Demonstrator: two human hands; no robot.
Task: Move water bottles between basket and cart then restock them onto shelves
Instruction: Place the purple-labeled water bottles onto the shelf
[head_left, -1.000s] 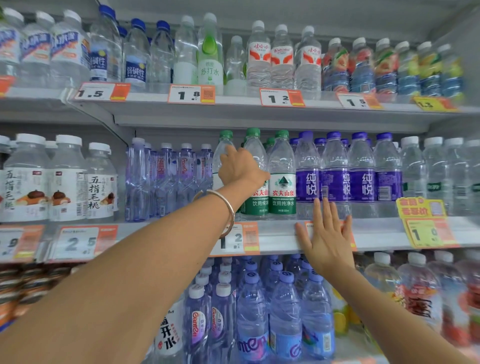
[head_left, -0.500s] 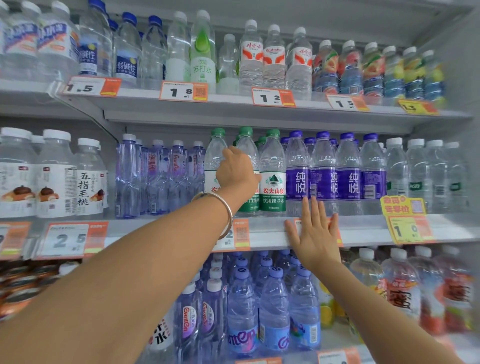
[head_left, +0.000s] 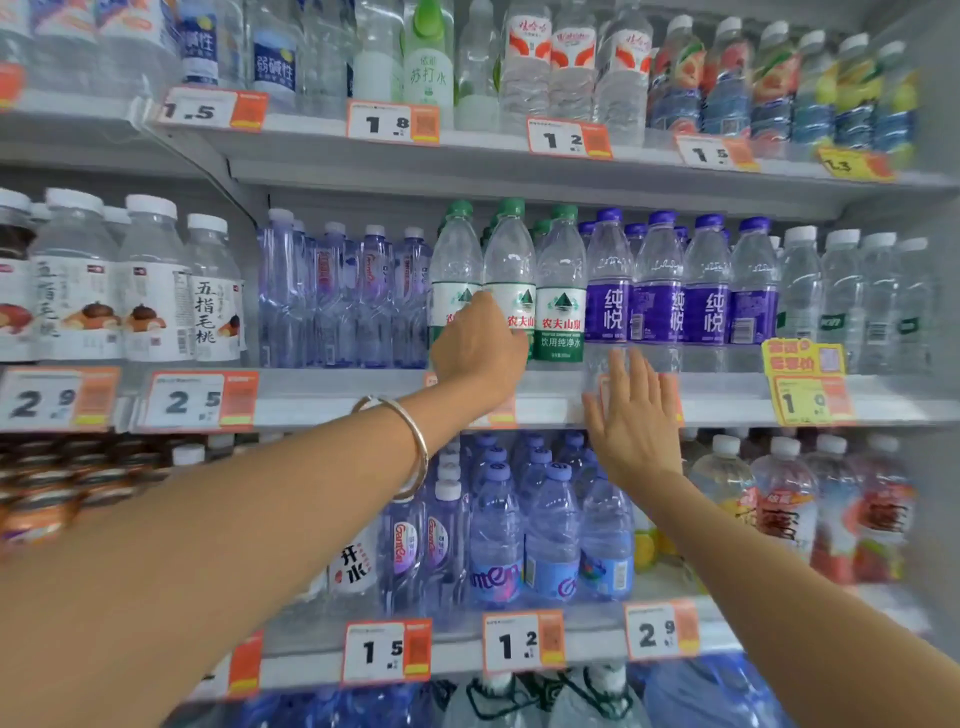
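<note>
The work appears to be at its last stage, the restocking: neither basket nor cart is in view, so the transfer between them cannot be checked, and how many bottles still wait to be shelved cannot be told. On the middle shelf (head_left: 727, 402) the row of green-capped bottles already stands three across at the front, with more caps showing behind, so this slot looks close to full. The left hand (head_left: 478, 345), a metal bangle (head_left: 413, 447) on its wrist, grasps low on the green-capped water bottle (head_left: 510, 260) in the middle of that front row; the fingers curl round its labelled body, though the back of the hand hides most of them. The bottle stands upright on the shelf, rising above the hand, its neck and cap clear of the knuckles, and its neighbours touch it on both sides. It seems to be getting seated or straightened rather than carried. The right hand (head_left: 631, 415) holds nothing: it lies flat with straight fingers against the shelf's front lip, to the right of the grasped bottle and lower, its fingertips reaching up in front of the purple-labelled bottles (head_left: 657, 306).
</note>
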